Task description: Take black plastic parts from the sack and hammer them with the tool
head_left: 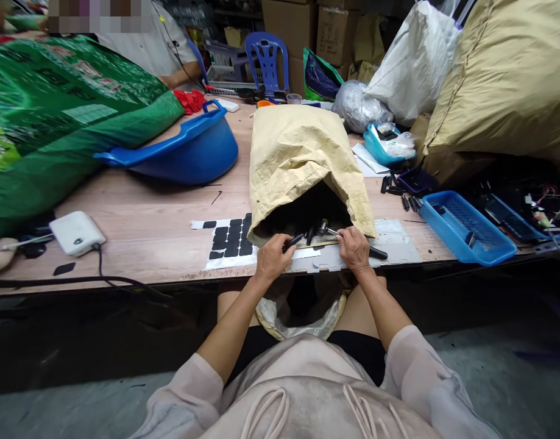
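A tan paper sack lies on the table with its mouth open toward me. Loose black pieces and a part with a shiny metal end sit at the mouth. My left hand is closed on a small black tubular piece at the left of the opening. In my right hand is a screwdriver-like tool with a black handle, its thin metal shaft pointing left toward the opening. A second sack hangs open between my knees, under the table edge.
White sheets with black square pads lie left of the sack. A blue basin and a green bag stand farther left. To the right are a blue basket and a bulky tan sack. Another person sits across.
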The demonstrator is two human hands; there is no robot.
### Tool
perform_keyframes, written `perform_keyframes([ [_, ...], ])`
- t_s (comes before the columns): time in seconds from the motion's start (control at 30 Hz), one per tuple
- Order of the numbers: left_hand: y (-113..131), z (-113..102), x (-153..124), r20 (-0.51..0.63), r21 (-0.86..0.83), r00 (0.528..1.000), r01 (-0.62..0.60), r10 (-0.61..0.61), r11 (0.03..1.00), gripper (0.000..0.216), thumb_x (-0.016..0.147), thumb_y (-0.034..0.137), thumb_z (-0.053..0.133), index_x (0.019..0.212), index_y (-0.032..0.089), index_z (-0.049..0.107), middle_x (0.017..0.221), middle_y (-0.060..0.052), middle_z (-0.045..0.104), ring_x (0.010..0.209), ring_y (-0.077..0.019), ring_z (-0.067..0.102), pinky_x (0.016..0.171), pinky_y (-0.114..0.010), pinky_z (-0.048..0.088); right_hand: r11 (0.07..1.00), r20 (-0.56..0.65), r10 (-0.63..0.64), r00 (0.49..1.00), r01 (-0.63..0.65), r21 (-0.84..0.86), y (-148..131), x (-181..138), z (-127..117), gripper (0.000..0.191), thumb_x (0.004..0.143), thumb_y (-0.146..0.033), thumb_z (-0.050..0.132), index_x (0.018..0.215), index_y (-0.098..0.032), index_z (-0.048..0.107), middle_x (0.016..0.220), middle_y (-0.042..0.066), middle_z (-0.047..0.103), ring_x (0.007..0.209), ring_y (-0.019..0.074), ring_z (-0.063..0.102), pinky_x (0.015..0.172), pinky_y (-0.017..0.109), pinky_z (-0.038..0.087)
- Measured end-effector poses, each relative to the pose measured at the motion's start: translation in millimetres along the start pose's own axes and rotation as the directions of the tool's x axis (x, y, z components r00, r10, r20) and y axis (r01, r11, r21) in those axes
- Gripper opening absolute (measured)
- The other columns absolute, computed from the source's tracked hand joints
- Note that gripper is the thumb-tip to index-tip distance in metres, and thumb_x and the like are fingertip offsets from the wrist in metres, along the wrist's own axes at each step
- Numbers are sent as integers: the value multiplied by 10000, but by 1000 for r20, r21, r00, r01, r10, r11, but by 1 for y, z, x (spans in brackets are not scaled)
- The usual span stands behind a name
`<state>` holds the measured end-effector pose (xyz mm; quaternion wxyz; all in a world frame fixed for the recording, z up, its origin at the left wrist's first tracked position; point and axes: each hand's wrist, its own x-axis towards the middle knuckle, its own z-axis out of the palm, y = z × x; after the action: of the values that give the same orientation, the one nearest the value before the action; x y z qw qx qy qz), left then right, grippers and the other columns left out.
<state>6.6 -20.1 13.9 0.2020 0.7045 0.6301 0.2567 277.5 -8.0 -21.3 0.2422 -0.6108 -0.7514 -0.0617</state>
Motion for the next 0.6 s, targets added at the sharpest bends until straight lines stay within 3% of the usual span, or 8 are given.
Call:
perform_keyframes([
  [0.13,-7,12,-11,87,-111,978,-179,189,977,135,896,278,715,1026,252,742,1027,-56,745,1008,-246,690,952,-362,534,1000,-14,-31,999,31,5,2,2,1,350,1087,-334,400,1129,-208,724,1047,105,657,947,237,572,869,341,427],
  [0.33,-7,22,-5,94,-158,988,-104,120,982,168,841,333,802,986,253,774,1015,-42,731,966,-232,686,923,-353,532,999,-50,-43,998,45,28,-8,-5,-13,372,1096,-346,389,1117,-206,733,1012,97,676,913,220,612,839,313,456],
  [0.47,-6,22,-4,101,-177,990,-78,97,981,151,853,322,788,988,256,787,1005,-32,736,929,-218,682,907,-344,526,987,-69,41,997,-30,156,-33,-26,-28,362,1101,-344,399,1236,-238,718,1060,87,694,971,215,650,842,297,495],
  [0.6,-7,23,-3,104,-206,990,-76,98,976,169,828,283,798,995,257,793,1009,-25,740,941,-216,679,909,-340,519,958,-12,76,997,-70,276,-56,-44,-34,387,1101,-333,404,1342,-255,695,1081,78,710,968,200,673,839,279,521],
])
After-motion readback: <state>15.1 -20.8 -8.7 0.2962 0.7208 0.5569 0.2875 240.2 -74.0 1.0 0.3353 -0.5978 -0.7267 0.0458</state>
